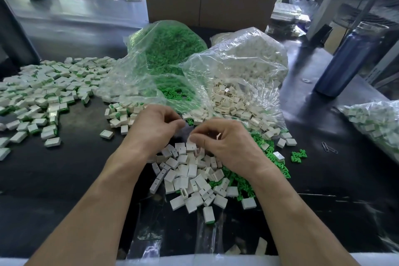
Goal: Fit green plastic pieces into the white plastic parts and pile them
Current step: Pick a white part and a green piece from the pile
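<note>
My left hand (155, 127) and my right hand (224, 142) meet over a heap of loose white parts (190, 175) on the black table. My right hand's thumb and fingers pinch a white part (218, 136). The fingers of my left hand are curled with thumb against forefinger, and whatever lies between them is hidden. Loose green pieces (269, 157) lie under and to the right of my right hand. An open clear bag of green pieces (170, 49) and an open clear bag of white parts (248, 56) lie just beyond my hands. A spread pile of fitted white-and-green parts (49, 88) covers the table's left.
A clear bag of fitted parts (375, 123) lies at the right edge. A blue bottle (345, 60) stands at the back right, a cardboard box (205, 0) behind the bags. Paper clips (329, 148) lie right of the green pieces.
</note>
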Motion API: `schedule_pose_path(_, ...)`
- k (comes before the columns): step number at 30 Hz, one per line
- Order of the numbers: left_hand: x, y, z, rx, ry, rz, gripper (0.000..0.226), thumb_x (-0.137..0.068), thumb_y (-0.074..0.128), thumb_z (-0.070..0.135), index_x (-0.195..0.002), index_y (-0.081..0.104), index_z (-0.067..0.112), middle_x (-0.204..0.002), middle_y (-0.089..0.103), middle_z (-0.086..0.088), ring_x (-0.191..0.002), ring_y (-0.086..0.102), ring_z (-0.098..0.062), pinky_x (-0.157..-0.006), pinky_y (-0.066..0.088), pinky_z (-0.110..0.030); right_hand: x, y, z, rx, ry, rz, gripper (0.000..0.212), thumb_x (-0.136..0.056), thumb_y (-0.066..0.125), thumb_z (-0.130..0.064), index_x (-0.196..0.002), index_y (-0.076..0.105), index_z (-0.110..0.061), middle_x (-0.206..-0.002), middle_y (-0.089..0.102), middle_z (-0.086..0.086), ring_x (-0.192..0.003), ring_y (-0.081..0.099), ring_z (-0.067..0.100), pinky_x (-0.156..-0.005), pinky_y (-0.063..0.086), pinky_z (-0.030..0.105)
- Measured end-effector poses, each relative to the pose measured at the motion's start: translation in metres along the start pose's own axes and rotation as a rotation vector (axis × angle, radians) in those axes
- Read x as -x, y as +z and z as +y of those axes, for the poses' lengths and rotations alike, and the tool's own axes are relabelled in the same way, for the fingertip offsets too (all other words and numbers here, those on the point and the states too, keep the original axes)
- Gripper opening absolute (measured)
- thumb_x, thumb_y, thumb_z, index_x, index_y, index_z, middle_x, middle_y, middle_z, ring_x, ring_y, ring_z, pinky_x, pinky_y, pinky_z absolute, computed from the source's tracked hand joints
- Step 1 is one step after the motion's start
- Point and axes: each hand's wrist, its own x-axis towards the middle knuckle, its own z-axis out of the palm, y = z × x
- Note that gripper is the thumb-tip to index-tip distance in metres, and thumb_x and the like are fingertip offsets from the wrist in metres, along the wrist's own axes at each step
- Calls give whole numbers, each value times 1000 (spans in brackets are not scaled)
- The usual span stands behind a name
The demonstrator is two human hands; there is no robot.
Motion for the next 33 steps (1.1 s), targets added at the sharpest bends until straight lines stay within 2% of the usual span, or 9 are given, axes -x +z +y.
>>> schedule_pose_path(3, 6, 2, 8, 242, 30, -129, 12, -98, 72, 19, -89, 79, 20, -80, 78, 8, -68, 71, 0, -60, 50, -11, -1, -2, 1, -156, -4, 133, 1, -96, 77, -33, -96, 78, -32, -85, 76, -3, -70, 73, 19, -66, 66, 37)
schedule_pose_path(6, 8, 3, 13, 453, 12, -235, 14, -101, 66, 14, -95, 78, 11, -85, 79, -6, -67, 68, -7, -63, 54, -17, -4, -2, 2, -147, -44, 232, 6, -95, 79, -25, -99, 78, -30, -91, 77, -11, -83, 75, 10, -76, 64, 28)
schedule_pose_path(10, 9, 5, 16, 622, -17, -248, 11, -97, 69, 15, -102, 77, 9, -73, 73, 1, -62, 63, -7, -63, 59, -21, -4, 0, 3, -109, -62, 286, 10, -94, 80, -23, -99, 77, -30, -91, 74, -14, -82, 73, 8, -72, 65, 31)
schedule_pose_path(13, 11, 6, 17, 682, -21, -266, 19, -82, 79, 24, -98, 80, 14, -78, 72, -6, -70, 65, -17, -76, 64, -39, -3, 1, 2, -83, -92, 293, 10, -93, 81, -21, -98, 74, -27, -83, 69, -9, -67, 69, 7, -55, 59, 25)
schedule_pose_path(16, 13, 7, 18, 700, -23, -256, 26, -71, 84, 29, -94, 80, 17, -94, 78, -18, -83, 70, -31, -91, 58, -54, -4, 2, 3, -21, -96, 290, 15, -93, 80, -17, -100, 72, -26, -89, 69, -8, -75, 69, 10, -61, 62, 29)
schedule_pose_path(20, 12, 6, 18, 695, -2, -242, 18, -77, 82, 21, -94, 79, 15, -85, 78, -13, -70, 74, -20, -70, 65, -36, -6, 0, 5, -26, -62, 308, 21, -97, 75, -12, -114, 70, -24, -101, 72, -11, -93, 69, 6, -80, 62, 26)
schedule_pose_path(24, 11, 7, 16, 618, 36, -177, 11, -91, 75, 3, -100, 76, 9, -77, 77, 2, -67, 72, -8, -58, 57, -19, -5, -3, 7, 159, 25, 338, 10, -98, 75, -21, -100, 73, -30, -88, 66, -16, -82, 63, -1, -69, 50, 13)
schedule_pose_path(30, 11, 6, 15, 505, 71, -137, 21, -95, 72, 3, -104, 77, 20, -80, 72, 9, -75, 69, -6, -68, 58, -21, -4, -15, 8, 321, 219, 333, 3, -98, 73, -33, -97, 75, -31, -91, 64, -19, -92, 62, 5, -91, 57, 40)
schedule_pose_path(33, 11, 4, 14, 527, 81, -137, 28, -98, 66, 2, -107, 79, 25, -80, 69, 2, -71, 63, -10, -69, 58, -21, -4, -20, 4, 360, 319, 284, 7, -98, 73, -36, -96, 78, -31, -96, 69, -16, -96, 66, 12, -94, 58, 45)
